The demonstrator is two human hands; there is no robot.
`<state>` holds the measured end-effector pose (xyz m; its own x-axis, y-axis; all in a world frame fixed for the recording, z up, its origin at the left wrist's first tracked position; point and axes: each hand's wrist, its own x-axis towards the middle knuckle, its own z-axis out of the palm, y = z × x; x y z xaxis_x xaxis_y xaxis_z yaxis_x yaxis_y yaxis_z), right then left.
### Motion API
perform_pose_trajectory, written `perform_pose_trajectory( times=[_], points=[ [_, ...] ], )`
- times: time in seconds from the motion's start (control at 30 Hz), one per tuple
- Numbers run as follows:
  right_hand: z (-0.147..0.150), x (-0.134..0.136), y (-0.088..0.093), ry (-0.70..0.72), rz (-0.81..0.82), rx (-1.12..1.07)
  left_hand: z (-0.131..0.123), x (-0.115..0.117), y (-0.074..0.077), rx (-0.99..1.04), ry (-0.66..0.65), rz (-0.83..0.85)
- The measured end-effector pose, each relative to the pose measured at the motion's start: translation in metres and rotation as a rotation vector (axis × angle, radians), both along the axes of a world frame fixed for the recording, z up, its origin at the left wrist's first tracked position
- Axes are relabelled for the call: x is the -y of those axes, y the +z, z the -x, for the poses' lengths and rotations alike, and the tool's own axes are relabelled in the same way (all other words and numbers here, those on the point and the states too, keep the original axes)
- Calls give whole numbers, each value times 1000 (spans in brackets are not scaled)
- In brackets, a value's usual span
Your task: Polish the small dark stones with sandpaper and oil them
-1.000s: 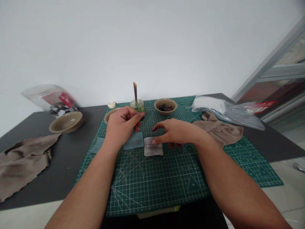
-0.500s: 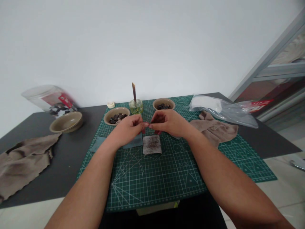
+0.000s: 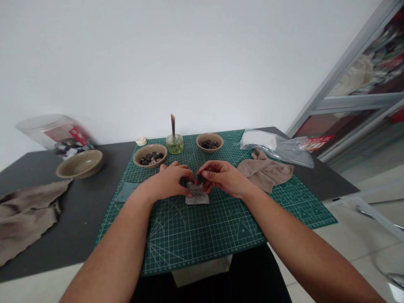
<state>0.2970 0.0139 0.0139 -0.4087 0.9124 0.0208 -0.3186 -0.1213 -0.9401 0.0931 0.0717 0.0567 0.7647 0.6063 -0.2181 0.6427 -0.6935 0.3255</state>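
My right hand (image 3: pixel 223 179) pinches a small dark stone (image 3: pixel 200 179) between thumb and fingers, just above a grey, dark-smeared square pad (image 3: pixel 197 198). My left hand (image 3: pixel 170 182) is at the pad's left edge, thumb and index finger apart, palm down; a dark gap shows between them and no held thing can be made out. The pad lies on the green cutting mat (image 3: pixel 195 235). Behind the hands are a bowl (image 3: pixel 136 156) of dark and pinkish stones on the left and a second bowl (image 3: pixel 198 141) of dark stones on the right.
A glass jar (image 3: pixel 175 145) holds thin brown sticks. Brown cloths lie left (image 3: pixel 28 210) and right (image 3: pixel 268 170). A bluish sheet (image 3: pixel 126 191) is left of my hand. An empty bowl (image 3: pixel 80 164), a plastic jar (image 3: pixel 47 130) and a clear bag (image 3: pixel 284 151) flank the mat.
My hands were together fingertip to fingertip behind the pad; now they are apart and lower, right beside it. The dark stone now shows in my right hand. The view has shifted slightly.
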Motion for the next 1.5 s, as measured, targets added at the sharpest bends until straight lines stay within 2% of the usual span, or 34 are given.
perform_pose_trajectory(
  times=[0.2,0.43,0.57,0.7,0.83,0.93,1.13,1.33,1.5],
  points=[
    [3,-1,-1,56,106,-10,0,-1,-3,7,-7,0],
    [4,-2,-6,-59,0,146,3,-1,-3,-28,2,10],
    [8,3,-8,-163,-149,454,4,2,-1,-37,41,-28],
    [8,10,-1,-241,-396,821,5,4,-1,-28,62,-55],
    [6,14,2,-160,-712,1060,4,3,-3,-12,64,-62],
    [5,17,0,-97,-809,1062,4,3,-3,-7,60,-50],
    [6,22,-7,-150,-856,1071,5,4,-3,-30,65,-29],
    [7,21,-6,-134,-816,1091,4,5,-5,-53,80,-15],
    [13,21,-8,-116,-867,1093,5,4,-7,-57,92,-12]
  ],
)
